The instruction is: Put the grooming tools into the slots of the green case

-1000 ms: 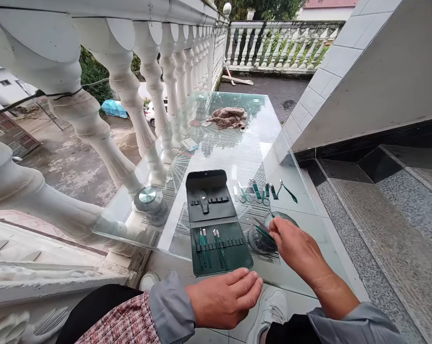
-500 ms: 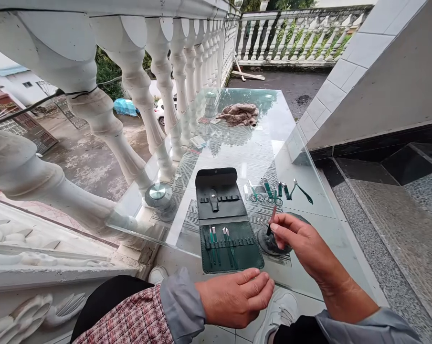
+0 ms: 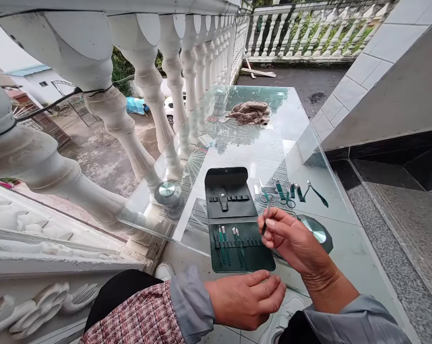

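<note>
Head view: the right hand (image 3: 298,239) is pinching a slim, dark-ended metal tool (image 3: 268,209) between thumb and fingers beside an open, dark-green, stitched leather-look case (image 3: 253,260). The case is lying on a smooth, clear glass table (image 3: 247,150); the left hand (image 3: 246,300) is showing half-curled fingers near its front edge, grip hidden.

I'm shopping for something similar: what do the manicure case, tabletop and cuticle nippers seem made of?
Manicure case: leather or imitation leather; soft sheen, apparently stitched edges. Tabletop: likely glossy glass, being see-through and mirror-like. Cuticle nippers: probably metal, shiny silver towards the tip; handles green, perhaps plastic-coated.
</note>
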A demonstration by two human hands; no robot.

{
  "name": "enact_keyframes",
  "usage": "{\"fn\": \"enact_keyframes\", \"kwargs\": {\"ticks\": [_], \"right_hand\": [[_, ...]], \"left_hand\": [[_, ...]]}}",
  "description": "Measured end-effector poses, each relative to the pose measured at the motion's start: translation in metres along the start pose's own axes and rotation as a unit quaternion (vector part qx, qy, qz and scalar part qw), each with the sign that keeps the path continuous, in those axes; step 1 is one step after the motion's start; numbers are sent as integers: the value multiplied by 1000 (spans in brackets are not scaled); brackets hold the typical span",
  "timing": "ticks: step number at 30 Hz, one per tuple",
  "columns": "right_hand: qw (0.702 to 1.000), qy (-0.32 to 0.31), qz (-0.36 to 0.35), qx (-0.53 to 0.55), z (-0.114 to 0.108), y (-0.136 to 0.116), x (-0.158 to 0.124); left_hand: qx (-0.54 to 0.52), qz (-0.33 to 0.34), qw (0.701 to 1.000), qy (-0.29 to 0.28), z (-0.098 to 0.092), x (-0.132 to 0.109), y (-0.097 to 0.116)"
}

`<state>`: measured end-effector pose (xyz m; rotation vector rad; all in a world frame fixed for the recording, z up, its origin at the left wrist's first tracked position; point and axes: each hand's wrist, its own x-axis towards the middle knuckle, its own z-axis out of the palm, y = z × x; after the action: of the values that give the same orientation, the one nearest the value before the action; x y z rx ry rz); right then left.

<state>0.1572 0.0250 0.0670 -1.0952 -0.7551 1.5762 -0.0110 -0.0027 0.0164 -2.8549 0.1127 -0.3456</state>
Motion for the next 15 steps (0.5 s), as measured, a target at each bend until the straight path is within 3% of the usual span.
{"fn": "enact_keyframes", "kwargs": {"ticks": [4, 15], "right_hand": [[1000, 8, -3, -22, 2, 2, 5], [973, 64, 41, -219, 1, 12, 17]], "left_hand": [[-1, 1, 1000, 0, 0, 0, 0], [-12, -1, 1000, -7, -1, 0, -1]]}}
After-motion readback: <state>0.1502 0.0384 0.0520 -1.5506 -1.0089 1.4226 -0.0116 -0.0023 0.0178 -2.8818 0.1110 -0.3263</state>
